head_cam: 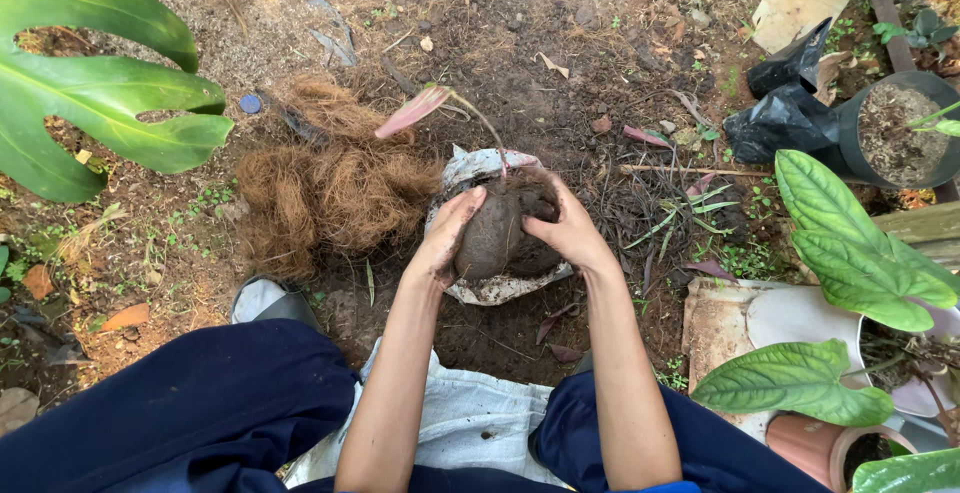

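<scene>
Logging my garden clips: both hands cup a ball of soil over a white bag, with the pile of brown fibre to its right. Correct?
Not quite. In the head view the brown fibre lies left of the soil ball; the rest holds.

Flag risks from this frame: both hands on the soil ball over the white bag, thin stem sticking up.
1. The thin stem with its pink leaf rises right beside the right hand; a squeeze or twist could snap it.
2. The soil ball is only cupped between the right hand and the left hand; it may crumble or slip.
3. The white bag gapes loosely on bare ground, so dropped soil could miss it.
</scene>
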